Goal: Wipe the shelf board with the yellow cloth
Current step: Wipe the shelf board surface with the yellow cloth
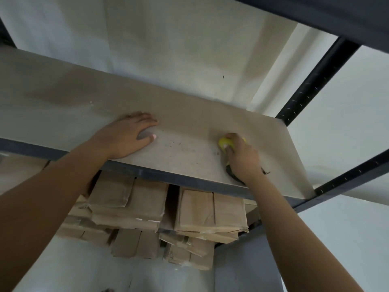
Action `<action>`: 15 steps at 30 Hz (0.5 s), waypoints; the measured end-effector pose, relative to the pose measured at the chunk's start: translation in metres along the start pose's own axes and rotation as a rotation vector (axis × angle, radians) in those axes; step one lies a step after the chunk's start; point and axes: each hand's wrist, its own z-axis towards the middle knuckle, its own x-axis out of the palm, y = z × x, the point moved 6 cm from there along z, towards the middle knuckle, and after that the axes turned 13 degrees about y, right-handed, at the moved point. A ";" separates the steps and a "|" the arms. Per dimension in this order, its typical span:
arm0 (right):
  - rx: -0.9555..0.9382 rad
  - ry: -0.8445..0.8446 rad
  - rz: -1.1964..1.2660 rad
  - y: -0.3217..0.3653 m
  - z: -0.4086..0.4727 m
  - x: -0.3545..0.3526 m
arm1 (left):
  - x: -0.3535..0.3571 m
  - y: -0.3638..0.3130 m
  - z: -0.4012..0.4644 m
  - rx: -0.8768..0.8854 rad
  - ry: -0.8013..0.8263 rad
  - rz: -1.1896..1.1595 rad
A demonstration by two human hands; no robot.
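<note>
The shelf board point(88, 95) is a dusty beige panel in a dark metal frame, spanning the view at chest height. My right hand point(242, 157) rests on its right part, fingers closed around a bunched yellow cloth point(224, 142) that presses against the board; a darker end of the cloth trails under my wrist. My left hand point(128, 137) lies flat on the board near its front edge, palm down, fingers spread, holding nothing. Small dark specks dot the board between the two hands.
A dark frame rail point(168, 178) runs along the board's front edge. A black upright post point(315, 81) stands at the back right corner. Several flattened brown cardboard boxes point(200, 213) are stacked on the shelf below. A pale wall is behind.
</note>
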 end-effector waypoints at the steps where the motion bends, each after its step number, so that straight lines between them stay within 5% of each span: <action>1: -0.042 0.001 -0.002 0.014 -0.005 0.006 | -0.001 0.001 0.000 0.002 -0.008 -0.007; 7: -0.321 0.026 0.122 0.063 -0.042 0.022 | 0.000 0.002 0.001 0.009 -0.012 -0.029; 10: -0.256 -0.022 0.467 0.031 -0.036 -0.006 | 0.003 0.003 0.000 0.015 0.035 -0.018; 13: -0.086 -0.274 0.392 -0.017 -0.009 -0.042 | 0.006 0.006 -0.001 0.040 0.075 0.003; 15: 0.036 -0.213 0.334 -0.037 0.017 -0.039 | 0.007 0.011 -0.003 0.049 0.095 0.018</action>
